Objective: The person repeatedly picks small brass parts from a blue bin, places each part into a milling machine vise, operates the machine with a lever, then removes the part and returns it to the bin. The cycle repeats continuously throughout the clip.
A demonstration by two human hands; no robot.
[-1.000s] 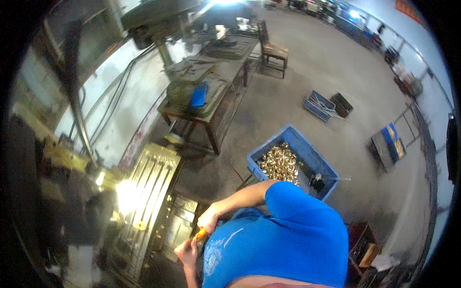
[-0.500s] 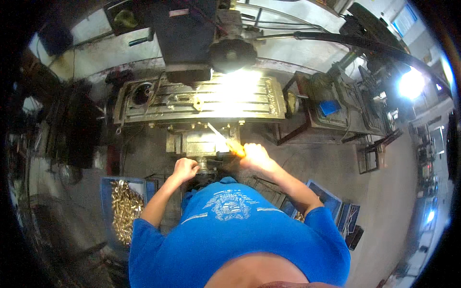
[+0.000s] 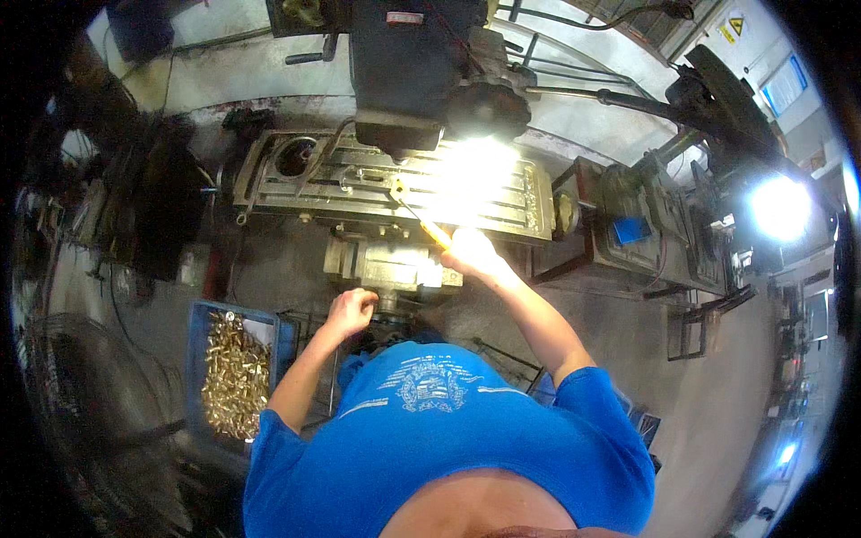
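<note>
My right hand (image 3: 470, 255) is closed round the yellow handle of a tool (image 3: 435, 234) with a thin straight shaft; its exact kind is unclear. The shaft points forward and left over the slotted metal machine table (image 3: 282, 190). Its far end is at or just above a small yellowish metal piece (image 3: 397, 187) on that table; contact cannot be made out. Nearer my body, my left hand (image 3: 351, 313) has curled fingers beside a round shaft (image 3: 386, 301) at the machine's front. Whatever those fingers hold, if anything, is hidden.
A dark machine head (image 3: 399, 72) overhangs the table, with a bright glare beside it. On my left stands a blue bin (image 3: 195, 359) of brass-coloured parts (image 3: 235, 377). A side bench with a blue item (image 3: 631, 230) is at the right.
My right hand has moved forward with the yellow-handled tool, bringing its tip from the table's front edge to the yellowish piece. My left hand stays near the shaft. The whole view has shifted.
</note>
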